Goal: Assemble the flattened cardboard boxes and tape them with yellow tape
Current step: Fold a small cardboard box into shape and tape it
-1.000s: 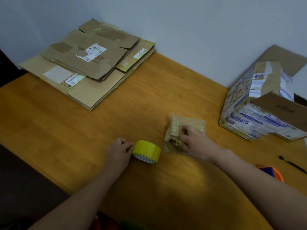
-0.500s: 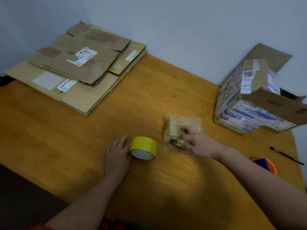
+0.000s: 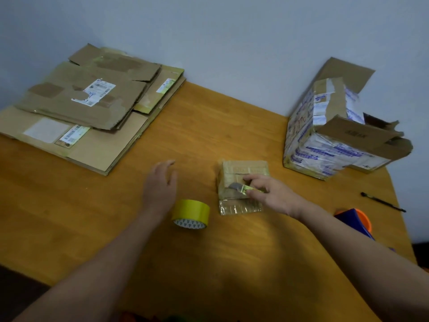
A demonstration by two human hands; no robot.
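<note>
Pinching a small cutter [image 3: 242,188] in the right hand [image 3: 272,195], thumb and fingers curled round the yellow-green body, grey blade end laid on top of the small taped box [image 3: 243,168]. Probably there to slice tape at the box face; no loose strip clearly visible, so cannot confirm.

Hovering the left hand [image 3: 160,184] over the wooden table [image 3: 209,126], fingers loosely spread, holding nothing, just beside the yellow tape roll [image 3: 191,212], fingers clear of it. Roll parked on its side between the two arms, patterned core facing the camera, close for a quick regrab.

Flattened cardboard boxes [image 3: 76,108] stacked at the far-left corner against the wall, well apart from both hands; likely the next supply.

Larger box [image 3: 329,140] with blue-printed wrap at far right, top flaps open, seemingly set aside out of the work zone. Black pen [image 3: 383,202] near the right table edge. Orange-and-blue object [image 3: 356,220] just beside the right forearm, kind unclear.

Judging the task early: one small box under the hand, whole flat stack waiting.
</note>
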